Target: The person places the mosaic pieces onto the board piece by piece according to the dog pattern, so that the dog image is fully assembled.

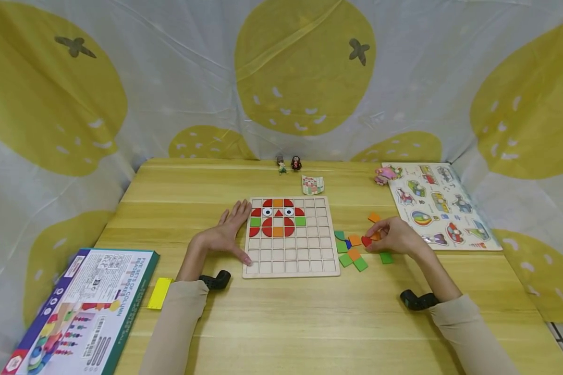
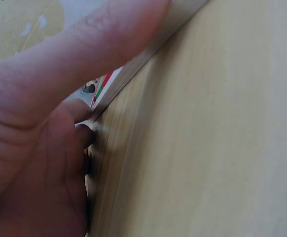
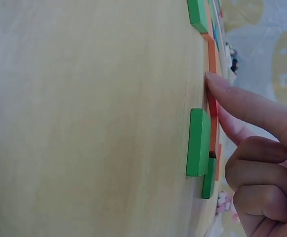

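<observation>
Pinching a red tile (image 1: 366, 241), right hand (image 1: 394, 235) is out past the board's right edge. Grip narrow: thumb and a finger on the tile, other fingers curled in per the right wrist view. Fingertip pinch probably because the tile is thin and lies low; lifted or resting, cannot tell. Left hand (image 1: 221, 234) wide, fingers spread, gripping nothing: fingertips at the board's left edge, thumb by its near left corner. Likely bracing so the board (image 1: 310, 255) doesn't slide. Loose tiles (image 1: 345, 260) sit between board's right edge and right hand, presumably for a short reach. Picture card (image 1: 313, 185) just past the board's far edge, maybe so it's visible without covering cells.

Board: pale wood, square, flat, gridded into cells, about mid-table (image 1: 300, 323). Pieces set toward its far left corner: red curved ones, orange and green squares, two eye tiles (image 1: 267, 212) with a red triangle between; reads as a face. Near-edge and right-edge cells show plain wood. Red tile: solid bright red, partly behind fingertips, exact shape unclear. Loose ones mostly green and orange, some touching. Toy figures (image 1: 296, 163) at table's far edge, puzzle board (image 1: 399, 174) toward far right corner, box (image 1: 136, 281) at near left; seem parked out of the way.
</observation>
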Action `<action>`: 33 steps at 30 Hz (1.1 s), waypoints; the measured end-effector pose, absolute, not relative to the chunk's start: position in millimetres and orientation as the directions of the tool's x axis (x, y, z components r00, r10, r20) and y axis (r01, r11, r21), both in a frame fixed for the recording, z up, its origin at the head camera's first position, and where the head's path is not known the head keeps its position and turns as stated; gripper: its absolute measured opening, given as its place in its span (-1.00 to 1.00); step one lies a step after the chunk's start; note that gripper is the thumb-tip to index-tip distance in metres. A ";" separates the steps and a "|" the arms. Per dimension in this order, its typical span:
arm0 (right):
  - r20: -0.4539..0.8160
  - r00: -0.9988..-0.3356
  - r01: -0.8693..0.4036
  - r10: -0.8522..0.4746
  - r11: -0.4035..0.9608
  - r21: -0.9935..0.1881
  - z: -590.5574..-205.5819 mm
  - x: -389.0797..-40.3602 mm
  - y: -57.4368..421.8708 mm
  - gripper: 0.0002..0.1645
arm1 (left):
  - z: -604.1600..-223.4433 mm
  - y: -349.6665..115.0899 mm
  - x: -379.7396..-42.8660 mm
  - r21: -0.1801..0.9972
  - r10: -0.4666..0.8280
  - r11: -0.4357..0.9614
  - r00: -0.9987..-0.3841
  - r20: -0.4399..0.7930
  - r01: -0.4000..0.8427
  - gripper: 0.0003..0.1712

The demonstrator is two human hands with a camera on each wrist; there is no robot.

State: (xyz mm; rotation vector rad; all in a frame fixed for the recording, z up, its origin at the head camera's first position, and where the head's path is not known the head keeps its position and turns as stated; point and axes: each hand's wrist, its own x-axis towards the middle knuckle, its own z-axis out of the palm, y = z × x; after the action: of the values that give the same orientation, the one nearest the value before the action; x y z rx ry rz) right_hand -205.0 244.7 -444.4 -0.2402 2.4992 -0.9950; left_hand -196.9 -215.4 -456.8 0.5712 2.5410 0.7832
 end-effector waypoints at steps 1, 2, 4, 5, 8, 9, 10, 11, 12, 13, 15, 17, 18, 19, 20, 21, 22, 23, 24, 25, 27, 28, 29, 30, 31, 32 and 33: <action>-0.335 -0.888 0.003 -0.315 0.725 -0.688 -444.6 -205.1 245.1 -0.63 | -457.0 -215.4 -196.9 0.602 0.493 0.756 -0.828 -0.267 0.257 0.75; -0.336 -0.887 0.003 -0.316 0.725 -0.689 -444.7 -205.3 245.3 -0.64 | -457.0 -215.4 -196.8 0.602 0.494 0.756 -0.828 -0.267 0.257 0.75; -0.329 -0.890 -0.001 -0.315 0.724 -0.690 -445.2 -206.1 245.6 -0.65 | -456.0 -215.0 -196.2 0.600 0.492 0.758 -0.827 -0.271 0.255 0.75; -0.322 -0.893 -0.006 -0.314 0.724 -0.690 -445.5 -206.8 245.5 -0.66 | -456.9 -215.5 -196.5 0.603 0.493 0.756 -0.827 -0.270 0.254 0.75; -0.294 -0.905 -0.006 -0.306 0.702 -0.712 -444.9 -209.3 242.1 -0.68 | -456.7 -215.9 -196.3 0.603 0.492 0.757 -0.827 -0.271 0.252 0.75; -0.283 -0.908 -0.006 -0.310 0.684 -0.730 -444.2 -210.2 239.2 -0.68 | -456.9 -216.1 -196.4 0.603 0.491 0.757 -0.828 -0.272 0.251 0.75; -0.272 -0.910 -0.004 -0.312 0.665 -0.747 -443.3 -211.2 235.3 -0.68 | -457.4 -216.6 -196.7 0.606 0.492 0.755 -0.828 -0.270 0.251 0.74; -0.268 -0.910 0.000 -0.316 0.646 -0.763 -442.0 -212.0 230.1 -0.68 | -458.1 -217.0 -197.0 0.607 0.493 0.753 -0.828 -0.268 0.252 0.74; -0.268 -0.908 0.012 -0.320 0.622 -0.783 -440.5 -212.6 223.3 -0.68 | -457.8 -217.1 -197.0 0.607 0.493 0.754 -0.828 -0.268 0.252 0.74; -0.271 -0.906 0.018 -0.327 0.607 -0.795 -438.7 -213.0 215.3 -0.68 | -457.6 -217.1 -196.9 0.606 0.493 0.754 -0.828 -0.268 0.253 0.74; -0.276 -0.899 0.033 -0.340 0.575 -0.818 -435.8 -214.4 195.6 -0.69 | -456.9 -216.8 -196.6 0.602 0.495 0.756 -0.827 -0.267 0.258 0.74; -0.288 -0.890 0.043 -0.352 0.564 -0.824 -433.2 -215.6 173.2 -0.70 | -455.8 -216.2 -196.1 0.597 0.496 0.758 -0.826 -0.266 0.263 0.75; -0.293 -0.887 0.049 -0.357 0.558 -0.828 -431.9 -216.2 161.4 -0.72 | -455.5 -215.8 -196.1 0.593 0.496 0.760 -0.827 -0.266 0.266 0.75; -0.293 -0.883 0.042 -0.367 0.559 -0.828 -431.1 -217.2 149.3 -0.72 | -455.5 -216.0 -195.7 0.591 0.496 0.761 -0.827 -0.264 0.267 0.74; -0.294 -0.881 0.038 -0.371 0.563 -0.826 -430.9 -218.2 137.9 -0.73 | -455.6 -216.1 -195.5 0.591 0.496 0.760 -0.828 -0.262 0.269 0.74; -0.296 -0.878 0.031 -0.376 0.572 -0.820 -430.5 -218.6 127.3 -0.73 | -455.9 -216.4 -195.4 0.591 0.495 0.761 -0.829 -0.260 0.269 0.74; -0.293 -0.878 0.017 -0.377 0.588 -0.809 -430.9 -219.3 118.1 -0.72 | -456.0 -216.5 -195.2 0.590 0.495 0.761 -0.829 -0.261 0.268 0.74; -0.294 -0.880 0.011 -0.372 0.603 -0.798 -431.1 -219.6 109.9 -0.72 | -456.2 -216.7 -195.1 0.590 0.493 0.762 -0.829 -0.262 0.267 0.74; -0.297 -0.884 0.013 -0.361 0.617 -0.787 -431.8 -219.8 103.1 -0.73 | -456.5 -216.9 -195.0 0.590 0.492 0.763 -0.830 -0.263 0.266 0.74; -0.295 -0.888 0.007 -0.351 0.634 -0.774 -432.6 -219.7 98.9 -0.72 | -456.1 -216.1 -195.1 0.592 0.494 0.761 -0.828 -0.264 0.265 0.74; -0.294 -0.898 0.012 -0.327 0.650 -0.760 -434.1 -219.6 93.9 -0.73 | -455.5 -215.2 -195.2 0.593 0.496 0.761 -0.826 -0.269 0.264 0.75; -0.292 -0.903 0.016 -0.316 0.654 -0.756 -434.9 -219.7 92.8 -0.74 | -455.7 -215.0 -195.4 0.597 0.497 0.758 -0.825 -0.269 0.262 0.75; -0.291 -0.905 0.018 -0.311 0.654 -0.756 -435.4 -219.7 92.5 -0.74 | -455.5 -214.8 -195.4 0.597 0.496 0.758 -0.825 -0.270 0.261 0.75; -0.290 -0.906 0.022 -0.309 0.649 -0.760 -436.0 -219.9 92.6 -0.75 | -455.6 -214.8 -195.5 0.598 0.496 0.758 -0.825 -0.270 0.260 0.75; -0.288 -0.906 0.023 -0.310 0.644 -0.765 -436.6 -220.2 92.9 -0.76 | -455.6 -214.9 -195.4 0.598 0.495 0.758 -0.826 -0.270 0.259 0.75; -0.285 -0.906 0.020 -0.314 0.638 -0.769 -437.3 -220.7 93.3 -0.77 | -455.7 -215.1 -195.4 0.597 0.493 0.759 -0.827 -0.269 0.258 0.75; -0.281 -0.905 0.015 -0.321 0.635 -0.773 -438.0 -221.4 93.5 -0.77 | -455.8 -215.4 -195.3 0.596 0.491 0.761 -0.828 -0.270 0.257 0.75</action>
State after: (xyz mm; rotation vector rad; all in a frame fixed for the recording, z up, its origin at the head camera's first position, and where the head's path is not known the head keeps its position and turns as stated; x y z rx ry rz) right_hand -221.4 93.5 -438.0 -0.2421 2.4635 -1.1699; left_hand -195.3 -215.4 -455.8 0.5692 2.5429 0.7749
